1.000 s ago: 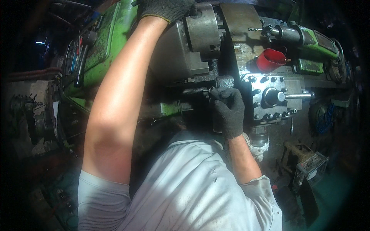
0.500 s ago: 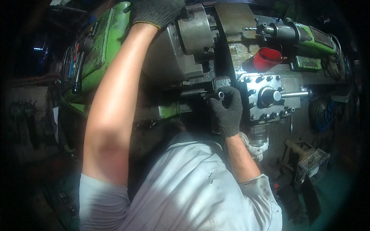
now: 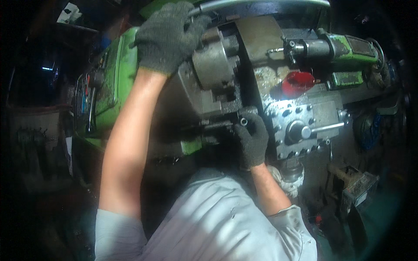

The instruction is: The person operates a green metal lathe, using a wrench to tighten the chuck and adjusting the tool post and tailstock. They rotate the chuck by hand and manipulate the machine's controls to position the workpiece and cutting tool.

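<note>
My left hand [image 3: 167, 43], in a dark knit glove, reaches up over the headstock beside the lathe chuck [image 3: 213, 65]. Its fingers curl at the near end of a curved grey metal bar [image 3: 265, 4], thumb apart; the exact contact is partly hidden. Lower down, my right hand [image 3: 253, 141], gloved too, is closed around a small round metal part with a hollow end [image 3: 244, 122]. The rest of that part is hidden in the glove. This hand sits between the chuck and the square tool post [image 3: 292, 130].
A red cup [image 3: 298, 83] stands behind the tool post. At the right is the green tailstock [image 3: 355, 50], with a drill bit [image 3: 275, 51] pointing left. Tools hang along the green headstock [image 3: 114, 82]. A white rag [image 3: 288, 186] lies below the tool post.
The view has tilted, so the machine appears lower and the curved bar has come into sight at the top. My right hand keeps its hold on the hollow part.
</note>
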A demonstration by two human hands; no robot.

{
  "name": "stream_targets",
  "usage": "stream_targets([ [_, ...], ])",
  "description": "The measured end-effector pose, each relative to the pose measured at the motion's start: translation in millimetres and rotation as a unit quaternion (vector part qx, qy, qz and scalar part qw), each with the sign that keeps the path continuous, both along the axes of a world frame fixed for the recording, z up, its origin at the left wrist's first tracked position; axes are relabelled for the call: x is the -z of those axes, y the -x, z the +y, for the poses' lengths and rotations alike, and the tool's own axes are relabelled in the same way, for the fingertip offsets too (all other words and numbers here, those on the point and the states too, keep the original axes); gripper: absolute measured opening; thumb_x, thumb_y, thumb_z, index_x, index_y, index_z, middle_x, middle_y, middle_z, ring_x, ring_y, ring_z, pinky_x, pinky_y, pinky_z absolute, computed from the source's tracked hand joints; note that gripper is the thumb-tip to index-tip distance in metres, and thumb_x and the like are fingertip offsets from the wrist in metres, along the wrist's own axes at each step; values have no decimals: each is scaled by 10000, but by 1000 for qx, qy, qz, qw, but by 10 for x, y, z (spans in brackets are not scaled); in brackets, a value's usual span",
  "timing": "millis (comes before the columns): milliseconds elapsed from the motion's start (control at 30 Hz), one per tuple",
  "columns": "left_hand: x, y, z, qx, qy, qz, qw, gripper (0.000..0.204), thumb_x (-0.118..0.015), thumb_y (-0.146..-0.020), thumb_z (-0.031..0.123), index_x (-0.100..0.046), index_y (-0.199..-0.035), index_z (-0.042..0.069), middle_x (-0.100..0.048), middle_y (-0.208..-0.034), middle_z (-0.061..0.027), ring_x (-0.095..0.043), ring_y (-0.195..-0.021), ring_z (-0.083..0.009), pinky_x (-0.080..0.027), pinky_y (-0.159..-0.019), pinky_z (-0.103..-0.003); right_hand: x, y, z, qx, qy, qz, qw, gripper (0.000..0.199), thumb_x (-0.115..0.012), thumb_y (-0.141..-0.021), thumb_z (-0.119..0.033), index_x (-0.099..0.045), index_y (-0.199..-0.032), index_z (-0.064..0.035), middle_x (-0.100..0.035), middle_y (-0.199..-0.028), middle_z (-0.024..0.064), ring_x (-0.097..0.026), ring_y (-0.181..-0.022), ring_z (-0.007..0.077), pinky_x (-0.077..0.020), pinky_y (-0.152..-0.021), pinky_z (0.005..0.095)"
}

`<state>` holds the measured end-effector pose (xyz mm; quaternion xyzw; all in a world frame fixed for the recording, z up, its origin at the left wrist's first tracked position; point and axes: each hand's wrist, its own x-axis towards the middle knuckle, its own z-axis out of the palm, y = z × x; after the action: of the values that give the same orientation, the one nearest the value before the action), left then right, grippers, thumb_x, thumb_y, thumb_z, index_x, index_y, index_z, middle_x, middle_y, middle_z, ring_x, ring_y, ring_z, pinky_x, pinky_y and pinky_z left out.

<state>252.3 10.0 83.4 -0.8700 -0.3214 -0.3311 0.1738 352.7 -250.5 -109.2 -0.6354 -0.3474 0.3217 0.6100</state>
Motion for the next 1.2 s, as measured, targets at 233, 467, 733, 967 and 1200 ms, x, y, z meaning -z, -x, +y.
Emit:
stream_targets([
  [233, 7, -42, -147, -9, 57, -19, 998, 318, -787, -876, 423, -756, -942, 113, -730, -859, -127, -705, -791, -355, -535, -702, -467, 83, -40, 528, 104, -21, 52, 993, 353, -667, -943, -27, -665, -1295, -3, -696, -1251, 135, -650, -1163, 235, -502, -1033, 373],
  [467, -61, 20, -277, -22, 88, 0, 996, 235, -837, -821, 228, -763, -992, 84, -724, -841, -143, -706, -762, -346, -553, -690, -432, -63, -158, 1200, 178, -82, 64, 978, 330, -567, -986, 3, -611, -1313, 13, -665, -1211, 136, -638, -1170, 229, -496, -1048, 373],
  [733, -60, 280, -281, 32, 156, 125, 979, 294, -796, -747, 193, -740, -1022, 104, -674, -844, -107, -664, -767, -340, -517, -667, -466, 21, -406, 1646, 214, -23, 35, 976, 411, -707, -1011, -178, -587, -1348, 24, -674, -1234, 135, -654, -1113, 225, -560, -944, 375],
  [967, 12, 288, -151, 17, 111, 101, 988, 337, -803, -733, 164, -754, -1059, 95, -701, -904, -99, -682, -796, -321, -522, -691, -465, -79, -446, 1910, 183, -71, 96, 976, 400, -758, -895, -134, -638, -1267, -51, -655, -1273, 166, -605, -1234, 346, -506, -1050, 460],
  [1200, -61, 268, -104, -20, 129, 143, 981, 301, -786, -763, 129, -755, -1058, 76, -717, -933, -107, -687, -821, -320, -537, -716, -464, 160, -515, 2030, 167, -89, 155, 970, 489, -763, -913, -194, -583, -1350, -65, -656, -1238, 135, -633, -1161, 296, -525, -1005, 424],
])
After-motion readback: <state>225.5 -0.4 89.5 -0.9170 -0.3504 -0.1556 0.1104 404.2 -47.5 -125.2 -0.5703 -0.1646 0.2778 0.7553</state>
